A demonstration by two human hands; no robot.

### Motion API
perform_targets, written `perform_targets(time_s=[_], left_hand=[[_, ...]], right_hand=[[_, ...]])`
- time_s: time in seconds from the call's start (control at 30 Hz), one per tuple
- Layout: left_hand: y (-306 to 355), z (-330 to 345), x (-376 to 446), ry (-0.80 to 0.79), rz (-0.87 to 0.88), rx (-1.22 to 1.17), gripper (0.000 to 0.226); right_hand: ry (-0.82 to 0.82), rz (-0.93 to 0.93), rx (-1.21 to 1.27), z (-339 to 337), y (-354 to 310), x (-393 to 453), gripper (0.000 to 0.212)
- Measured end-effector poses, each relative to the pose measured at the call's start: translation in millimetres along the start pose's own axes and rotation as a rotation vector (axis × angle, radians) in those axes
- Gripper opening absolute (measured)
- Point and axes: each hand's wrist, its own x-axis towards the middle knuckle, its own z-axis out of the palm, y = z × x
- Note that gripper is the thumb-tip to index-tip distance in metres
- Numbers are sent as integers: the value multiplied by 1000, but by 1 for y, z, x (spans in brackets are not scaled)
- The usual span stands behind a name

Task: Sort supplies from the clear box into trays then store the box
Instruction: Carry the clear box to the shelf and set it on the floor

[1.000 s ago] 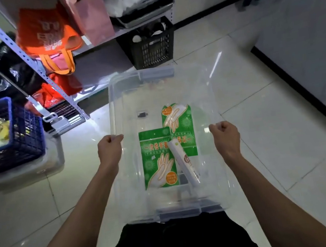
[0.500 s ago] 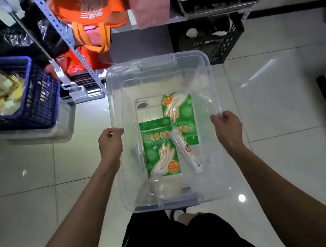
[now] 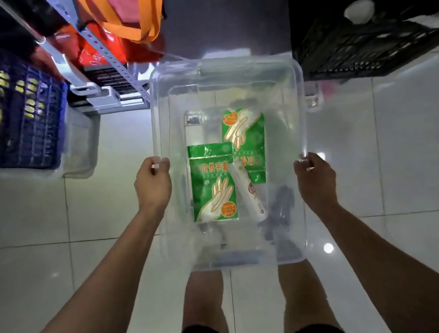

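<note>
I hold a clear plastic box (image 3: 224, 75) in front of me above the tiled floor. My left hand (image 3: 154, 184) grips its left rim and my right hand (image 3: 315, 178) grips its right rim, fingers curled over the edge. Inside lie two green packs of disposable gloves (image 3: 212, 187), one partly under the other (image 3: 244, 131). A white roll (image 3: 248, 190) rests across them, and a small white lighter-like item (image 3: 193, 130) lies at the far left of the box floor.
A blue crate (image 3: 22, 117) with yellow packets sits on a clear bin at the left. A metal shelf post (image 3: 100, 50) and orange bags (image 3: 124, 16) are straight ahead, a black crate (image 3: 365, 47) to the right. My legs (image 3: 205, 295) stand under the box.
The view has tilted down and moved closer to the shelf. The box, held by both hands throughout, now sits lower and nearer the shelf's foot; my legs show beneath it.
</note>
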Motion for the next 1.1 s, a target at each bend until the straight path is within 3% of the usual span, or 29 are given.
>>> perform_targets(time_s=[0.17,0.3,0.5,0.8,1.1], left_hand=[[-52,58,65,63,-37,114,26],[-95,101,102,18,-54,181,23],[-144,145,134,-57,-137,224,36],[-165,178,147,-80,-212,215,47],[-174,188,164,-171,-240,237,52]], right_hand=[[-85,-40,-47,70,40,72,7],[-143,-13,-82,111,78,117,24],[-216,7,-176,144,114,153,29],[-287,27,-245,165,134,172,41],[-344,56,-267,174,150,177,26]])
